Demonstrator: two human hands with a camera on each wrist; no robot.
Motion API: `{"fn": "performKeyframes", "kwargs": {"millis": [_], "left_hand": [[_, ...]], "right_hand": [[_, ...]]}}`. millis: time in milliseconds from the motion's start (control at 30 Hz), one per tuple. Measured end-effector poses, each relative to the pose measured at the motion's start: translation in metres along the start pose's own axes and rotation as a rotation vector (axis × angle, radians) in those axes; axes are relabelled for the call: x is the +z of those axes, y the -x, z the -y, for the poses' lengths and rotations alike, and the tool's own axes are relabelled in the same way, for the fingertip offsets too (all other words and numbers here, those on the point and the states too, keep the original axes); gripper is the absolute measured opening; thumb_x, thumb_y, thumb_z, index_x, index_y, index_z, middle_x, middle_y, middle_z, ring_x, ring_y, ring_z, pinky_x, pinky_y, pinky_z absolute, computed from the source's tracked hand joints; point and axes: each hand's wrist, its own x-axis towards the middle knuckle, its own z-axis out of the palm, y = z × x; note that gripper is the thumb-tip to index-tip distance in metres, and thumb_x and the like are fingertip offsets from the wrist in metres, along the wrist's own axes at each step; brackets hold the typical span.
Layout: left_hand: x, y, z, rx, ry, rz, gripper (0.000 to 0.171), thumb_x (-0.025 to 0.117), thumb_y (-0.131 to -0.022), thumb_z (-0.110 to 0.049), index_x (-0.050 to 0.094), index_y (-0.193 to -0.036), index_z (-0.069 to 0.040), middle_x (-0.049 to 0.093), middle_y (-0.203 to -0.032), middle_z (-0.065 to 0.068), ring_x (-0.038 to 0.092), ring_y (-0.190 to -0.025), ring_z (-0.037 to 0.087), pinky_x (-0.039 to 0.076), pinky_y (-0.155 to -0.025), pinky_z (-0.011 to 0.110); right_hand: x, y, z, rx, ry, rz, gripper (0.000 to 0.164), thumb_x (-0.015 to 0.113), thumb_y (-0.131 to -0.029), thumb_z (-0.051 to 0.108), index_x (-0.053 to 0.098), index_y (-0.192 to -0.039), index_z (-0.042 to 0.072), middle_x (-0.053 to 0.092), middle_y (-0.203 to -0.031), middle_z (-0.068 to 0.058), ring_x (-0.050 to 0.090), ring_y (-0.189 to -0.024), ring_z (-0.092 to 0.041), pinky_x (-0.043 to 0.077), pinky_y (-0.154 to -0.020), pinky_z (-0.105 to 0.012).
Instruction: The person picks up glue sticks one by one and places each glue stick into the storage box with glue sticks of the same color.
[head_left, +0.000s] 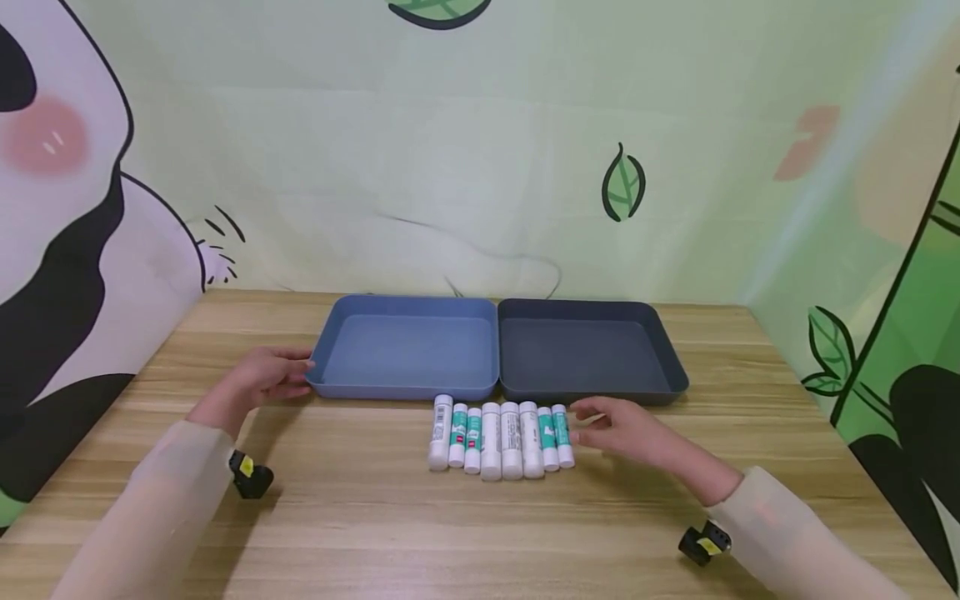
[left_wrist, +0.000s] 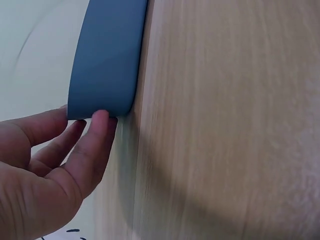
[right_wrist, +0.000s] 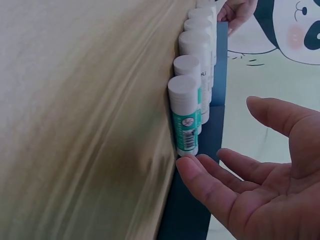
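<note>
- Eight glue sticks (head_left: 512, 440) lie on their sides on the wood-grain worktop (head_left: 360, 533), side by side in a close row, just in front of two trays, centred near the seam between them.
- Long axis of each stick: near to far, one end toward the person, the other toward the trays; all nearly parallel. Row itself runs left to right.
- Order from left: one large white, two slim green-labelled, three large white, two slim green-labelled.
- Rightmost stick (head_left: 562, 437): longer white end points toward the person, labelled part toward the trays.
- Right hand (head_left: 618, 429): just beside the rightmost stick; fingers released and spread, thumb apart. Contact with the stick cannot be told.
- Left hand (head_left: 266, 375): at the left end of the blue tray (head_left: 411, 352), near front corner; fingers relaxed, not clenched, fingertips touching the tray.
- Blue tray and dark navy tray (head_left: 585, 354): flat, upright, short ends abutting; long axes left to right.
- Printed backdrop (head_left: 300, 167) behind the worktop: pale green, with leaves and panda figures.
</note>
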Motion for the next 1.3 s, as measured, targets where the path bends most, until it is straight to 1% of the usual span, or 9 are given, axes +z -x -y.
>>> {"fn": "performKeyframes", "kwargs": {"millis": [200, 400, 500, 600, 767, 933, 1067, 1167, 1300], "left_hand": [[-0.003, -0.003, 0.000, -0.035, 0.066, 0.029, 0.068, 0.052, -0.104, -0.003, 0.015, -0.159, 0.010, 0.067, -0.084, -0.012, 0.067, -0.080, 0.001, 0.062, -0.080, 0.022], [-0.004, -0.007, -0.002, -0.081, 0.127, 0.067, 0.073, 0.050, -0.105, -0.003, 0.007, -0.164, -0.008, 0.063, -0.091, -0.009, 0.066, -0.081, 0.003, 0.062, -0.081, 0.024], [-0.005, -0.008, -0.003, -0.093, 0.128, 0.079, 0.074, 0.048, -0.105, -0.004, 0.004, -0.165, -0.012, 0.058, -0.096, -0.005, 0.063, -0.083, 0.005, 0.061, -0.081, 0.025], [-0.006, -0.009, -0.003, -0.089, 0.112, 0.094, 0.075, 0.047, -0.105, -0.003, 0.003, -0.165, -0.012, 0.055, -0.100, -0.003, 0.062, -0.085, 0.005, 0.061, -0.082, 0.026], [-0.007, -0.009, -0.003, -0.072, 0.095, 0.112, 0.074, 0.046, -0.106, -0.002, 0.001, -0.165, -0.010, 0.058, -0.099, -0.006, 0.064, -0.087, 0.004, 0.061, -0.083, 0.026], [-0.009, -0.009, 0.001, -0.075, 0.148, 0.119, 0.073, 0.045, -0.106, -0.002, 0.002, -0.165, -0.011, 0.063, -0.095, -0.008, 0.066, -0.087, 0.004, 0.062, -0.082, 0.026], [-0.010, -0.008, 0.004, -0.081, 0.189, 0.128, 0.073, 0.045, -0.106, -0.001, 0.002, -0.165, -0.011, 0.065, -0.094, -0.006, 0.068, -0.085, 0.006, 0.063, -0.081, 0.026], [-0.010, -0.007, 0.004, -0.076, 0.214, 0.144, 0.074, 0.044, -0.106, -0.001, 0.001, -0.165, -0.012, 0.066, -0.093, -0.005, 0.068, -0.085, 0.006, 0.063, -0.080, 0.025], [-0.009, -0.007, 0.004, -0.072, 0.240, 0.155, 0.075, 0.045, -0.106, -0.001, 0.000, -0.165, -0.012, 0.068, -0.093, -0.005, 0.069, -0.084, 0.006, 0.063, -0.080, 0.025]], "right_hand": [[0.001, -0.002, -0.001, 0.039, -0.022, 0.011, 0.051, 0.068, -0.098, 0.025, 0.057, -0.138, -0.006, 0.063, -0.132, -0.026, 0.065, -0.116, -0.037, 0.060, -0.088, -0.042], [0.001, -0.003, -0.001, 0.061, -0.067, -0.001, 0.050, 0.068, -0.098, 0.023, 0.057, -0.138, -0.005, 0.063, -0.132, -0.025, 0.065, -0.117, -0.036, 0.060, -0.086, -0.039], [0.002, -0.003, -0.001, 0.071, -0.085, 0.001, 0.050, 0.068, -0.098, 0.023, 0.057, -0.138, -0.005, 0.063, -0.133, -0.025, 0.065, -0.117, -0.036, 0.061, -0.084, -0.037], [0.002, -0.003, -0.001, 0.076, -0.093, 0.004, 0.050, 0.068, -0.098, 0.023, 0.057, -0.138, -0.005, 0.063, -0.133, -0.025, 0.065, -0.117, -0.035, 0.061, -0.083, -0.036], [0.002, -0.004, -0.002, 0.088, -0.104, 0.004, 0.050, 0.068, -0.098, 0.022, 0.057, -0.137, -0.006, 0.063, -0.131, -0.025, 0.065, -0.115, -0.033, 0.060, -0.081, -0.035], [0.006, -0.005, -0.002, 0.106, -0.140, -0.011, 0.050, 0.068, -0.098, 0.019, 0.055, -0.138, -0.008, 0.063, -0.128, -0.025, 0.066, -0.112, -0.032, 0.060, -0.078, -0.035], [0.010, -0.006, -0.002, 0.130, -0.196, -0.039, 0.052, 0.068, -0.097, 0.016, 0.052, -0.138, -0.011, 0.062, -0.125, -0.026, 0.068, -0.103, -0.027, 0.061, -0.076, -0.035], [0.014, -0.008, -0.002, 0.165, -0.233, -0.063, 0.053, 0.068, -0.097, 0.015, 0.051, -0.139, -0.012, 0.061, -0.123, -0.025, 0.069, -0.096, -0.022, 0.062, -0.076, -0.035], [0.017, -0.011, -0.001, 0.222, -0.253, -0.088, 0.054, 0.068, -0.097, 0.017, 0.051, -0.140, -0.011, 0.060, -0.123, -0.024, 0.068, -0.092, -0.019, 0.063, -0.075, -0.034]]}}
